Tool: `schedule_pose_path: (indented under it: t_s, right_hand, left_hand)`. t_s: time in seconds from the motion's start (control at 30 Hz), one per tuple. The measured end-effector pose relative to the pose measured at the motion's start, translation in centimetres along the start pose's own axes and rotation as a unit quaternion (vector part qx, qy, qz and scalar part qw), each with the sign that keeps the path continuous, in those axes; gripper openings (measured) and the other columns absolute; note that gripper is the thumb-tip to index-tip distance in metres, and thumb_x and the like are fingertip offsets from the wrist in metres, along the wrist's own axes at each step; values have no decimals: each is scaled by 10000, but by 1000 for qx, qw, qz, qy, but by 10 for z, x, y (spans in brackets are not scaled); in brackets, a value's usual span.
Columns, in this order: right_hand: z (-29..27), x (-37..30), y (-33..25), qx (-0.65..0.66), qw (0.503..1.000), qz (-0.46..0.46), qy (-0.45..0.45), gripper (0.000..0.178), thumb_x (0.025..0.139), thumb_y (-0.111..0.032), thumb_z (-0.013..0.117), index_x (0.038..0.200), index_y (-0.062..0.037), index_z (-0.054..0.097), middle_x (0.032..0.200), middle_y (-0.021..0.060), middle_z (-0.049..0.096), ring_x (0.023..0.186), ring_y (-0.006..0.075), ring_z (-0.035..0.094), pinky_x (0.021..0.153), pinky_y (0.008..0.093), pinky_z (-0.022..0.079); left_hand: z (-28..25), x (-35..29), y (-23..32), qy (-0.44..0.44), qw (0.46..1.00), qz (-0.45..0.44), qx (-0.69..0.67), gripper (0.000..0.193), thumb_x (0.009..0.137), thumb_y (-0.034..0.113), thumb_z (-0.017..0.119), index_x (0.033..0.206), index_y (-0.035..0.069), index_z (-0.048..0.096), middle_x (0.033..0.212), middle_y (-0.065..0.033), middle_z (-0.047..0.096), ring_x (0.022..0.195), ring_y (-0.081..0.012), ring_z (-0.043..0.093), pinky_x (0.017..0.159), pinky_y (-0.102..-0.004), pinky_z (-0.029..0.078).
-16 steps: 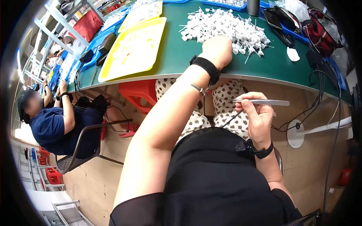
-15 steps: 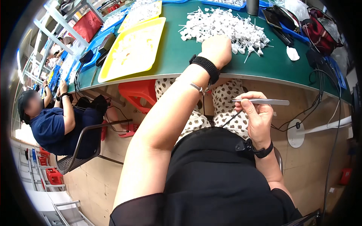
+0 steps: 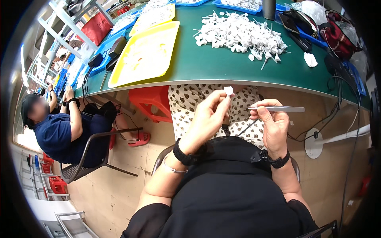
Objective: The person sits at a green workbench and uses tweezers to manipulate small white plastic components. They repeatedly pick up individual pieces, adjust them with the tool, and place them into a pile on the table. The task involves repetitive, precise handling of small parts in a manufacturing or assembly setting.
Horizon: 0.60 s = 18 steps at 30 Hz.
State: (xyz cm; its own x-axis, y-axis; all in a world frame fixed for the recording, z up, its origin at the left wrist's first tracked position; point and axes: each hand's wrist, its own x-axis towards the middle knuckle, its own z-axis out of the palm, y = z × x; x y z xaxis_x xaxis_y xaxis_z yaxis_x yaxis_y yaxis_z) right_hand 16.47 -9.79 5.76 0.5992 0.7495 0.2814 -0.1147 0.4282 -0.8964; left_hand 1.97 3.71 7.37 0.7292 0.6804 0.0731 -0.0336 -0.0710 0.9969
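Note:
Pinched between the thumb and fingers of my left hand is a small white plastic part, held up above my lap just off the table edge. My right hand grips a pair of metal tweezers, their tips pointing left toward the left hand without touching the part. Beyond both hands, a heap of similar white parts with thin grey stems lies on the green table.
A yellow tray with small pieces stands left of the heap. Blue trays line the back, near a dark cylinder. Cables hang at the right. To the left, another person sits on a chair; a red stool is under the table.
My left hand has come back from the heap to above my lap, now with a white part in its fingers. The right hand with the tweezers has barely moved.

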Motion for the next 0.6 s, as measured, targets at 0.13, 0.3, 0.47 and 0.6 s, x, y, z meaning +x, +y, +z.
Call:
schedule_pose_path:
  t_s: [0.13,0.3,0.47,0.6]
  right_hand:
    - [4,-4,5,-6,1000,17,-25,143,1006,-80,668,1113,11,643,996,89,707,890,140,695,804,293,608]
    - [10,-8,8,2,999,34,-35,153,992,-48,679,1119,24,636,1023,101,714,934,151,703,860,293,593]
    - [14,-14,7,-55,997,18,-53,162,974,7,686,1124,30,632,1036,104,722,951,145,699,868,269,562]
    - [16,-17,9,-98,994,-3,-57,111,970,7,693,1075,32,668,1009,84,723,912,117,689,814,248,552]
  left_hand:
    - [10,-34,-32,28,999,6,-16,187,1058,156,603,1176,50,702,858,38,635,697,-21,537,637,-193,471]
    - [11,-36,-54,5,990,124,60,131,1023,53,617,1119,7,694,888,-41,618,696,-99,594,634,-250,503]
    - [16,-41,-49,1,986,142,92,140,980,-16,630,1114,-4,670,896,-114,611,732,-218,631,665,-326,521]
    - [16,-41,-48,16,980,169,104,157,967,-24,643,1119,3,671,937,-127,638,804,-255,662,701,-337,543]
